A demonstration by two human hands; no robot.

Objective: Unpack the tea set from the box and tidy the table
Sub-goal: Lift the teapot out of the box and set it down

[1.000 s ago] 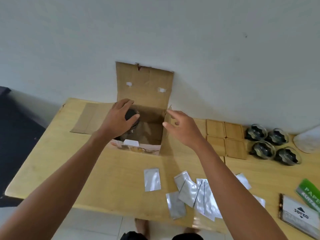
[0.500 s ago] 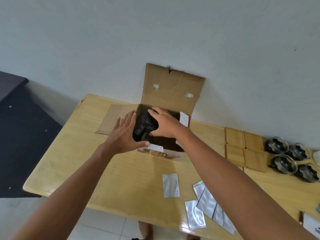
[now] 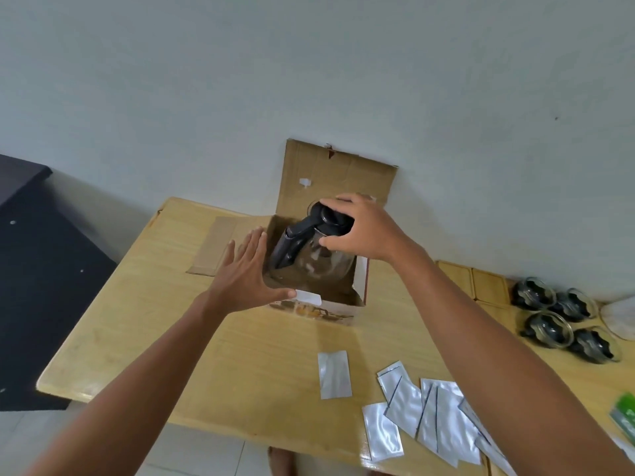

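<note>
At the far left, beyond the table edge, a dark surface (image 3: 41,269) lies lower than the light wooden table (image 3: 144,338) in front of you. On the table against the wall stands the open brown cardboard box (image 3: 338,297), its back flap (image 3: 336,176) upright against the wall and its left flap (image 3: 220,245) lying flat on the wood. Your left arm reaches forward from the lower left, and your left hand (image 3: 245,276) is spread flat, fingers apart and straight, palm pressed to the box's left front corner with the thumb along the front rim by a strip of white tape (image 3: 308,297); it grips nothing.

Inside the box's mouth, partly raised above the rim and tilted, is the clear glass teapot with black lid and black handle (image 3: 316,249). The handle points down and left. Your right arm crosses in from the lower right, and your right hand (image 3: 360,228) is closed over the top of the teapot, fingers curled round the lid and thumb against the glass.

Nearer you, flat silver foil sachets (image 3: 422,413) lie scattered on the table, one (image 3: 334,374) apart from the rest. Behind your right forearm sit square wooden coasters (image 3: 489,286). Further right, four small glass cups with dark fittings (image 3: 563,317) stand in a cluster of two rows. At the right edge a green packet (image 3: 625,417) is only partly in view.
</note>
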